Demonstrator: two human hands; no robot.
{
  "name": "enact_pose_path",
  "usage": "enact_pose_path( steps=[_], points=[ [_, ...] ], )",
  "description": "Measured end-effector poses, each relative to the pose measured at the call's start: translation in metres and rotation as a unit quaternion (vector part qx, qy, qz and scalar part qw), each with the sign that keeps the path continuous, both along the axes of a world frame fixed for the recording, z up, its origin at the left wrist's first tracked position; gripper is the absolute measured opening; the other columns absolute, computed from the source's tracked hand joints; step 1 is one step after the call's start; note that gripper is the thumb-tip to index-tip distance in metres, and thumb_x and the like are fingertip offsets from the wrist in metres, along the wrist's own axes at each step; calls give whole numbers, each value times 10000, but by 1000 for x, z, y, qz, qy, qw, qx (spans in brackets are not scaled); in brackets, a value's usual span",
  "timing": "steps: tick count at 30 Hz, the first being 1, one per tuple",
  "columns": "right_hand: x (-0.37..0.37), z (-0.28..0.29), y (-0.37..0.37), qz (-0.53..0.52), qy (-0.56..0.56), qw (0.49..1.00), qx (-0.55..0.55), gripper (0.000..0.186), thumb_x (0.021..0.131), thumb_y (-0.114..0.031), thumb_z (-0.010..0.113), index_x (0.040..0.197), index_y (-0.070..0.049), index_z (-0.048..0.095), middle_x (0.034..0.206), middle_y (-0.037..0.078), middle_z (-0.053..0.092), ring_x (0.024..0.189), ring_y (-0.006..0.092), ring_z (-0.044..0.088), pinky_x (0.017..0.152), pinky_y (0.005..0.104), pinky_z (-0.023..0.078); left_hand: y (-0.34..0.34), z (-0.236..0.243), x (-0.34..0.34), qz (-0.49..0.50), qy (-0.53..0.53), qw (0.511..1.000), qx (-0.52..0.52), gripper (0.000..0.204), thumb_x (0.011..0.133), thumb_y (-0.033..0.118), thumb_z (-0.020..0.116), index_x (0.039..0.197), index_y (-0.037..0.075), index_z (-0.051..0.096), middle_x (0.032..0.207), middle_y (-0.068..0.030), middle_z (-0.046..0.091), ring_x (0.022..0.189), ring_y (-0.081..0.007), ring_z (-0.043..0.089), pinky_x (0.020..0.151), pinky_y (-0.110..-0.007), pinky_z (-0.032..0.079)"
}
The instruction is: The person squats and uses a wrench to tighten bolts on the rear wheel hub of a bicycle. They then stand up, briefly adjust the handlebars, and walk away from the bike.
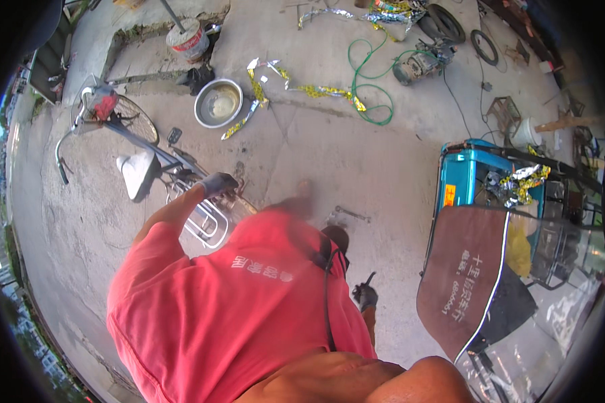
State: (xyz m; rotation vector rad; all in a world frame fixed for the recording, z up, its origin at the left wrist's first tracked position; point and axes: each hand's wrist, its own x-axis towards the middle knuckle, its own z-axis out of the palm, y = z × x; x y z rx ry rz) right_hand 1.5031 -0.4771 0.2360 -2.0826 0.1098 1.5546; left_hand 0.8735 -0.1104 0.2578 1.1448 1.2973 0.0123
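My left hand (pixel 219 183), in a grey and dark work glove, is closed at the rear of a bicycle (pixel 131 131), beside its silver rack (pixel 210 221). The exact part under its fingers is hard to make out. Low at my right side, my gloved right hand (pixel 365 295) is wrapped round a slim dark tool (pixel 370 277) whose tip points up and away; its kind is unclear. On the concrete ahead of my body lies a metal wrench (pixel 351 214). The bicycle has a pale saddle (pixel 138 176) and stands to my left, partly hidden by my arm.
A blue cargo tricycle (pixel 474 158) with a brown cover (pixel 464 269) stands at right. Farther off are a metal basin (pixel 218 103), a weighted bucket with a pole (pixel 187 41), a green hose (pixel 364 111), a motor-like machine (pixel 417 67), tyres (pixel 444 25) and foil strips (pixel 312 91).
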Motion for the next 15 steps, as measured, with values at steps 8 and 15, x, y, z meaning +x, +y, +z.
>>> enact_pose_path(
  steps=[8,15],
  points=[
    [37,-48,89,54,87,993,-60,168,932,-200,585,910,-43,640,729,80,650,575,153,599,465,300,470,161,53,5,339,-54,939,-21,302,951,270,592,1162,57,630,969,-106,716,753,-177,679,661,-298,512],
    [171,-58,463,160,39,984,-71,175,940,-179,551,902,-28,631,717,85,646,554,185,614,477,322,492,197,9,62,436,6,881,-182,307,947,224,534,1171,31,617,950,-166,711,785,-264,684,647,-360,532]
  ],
)
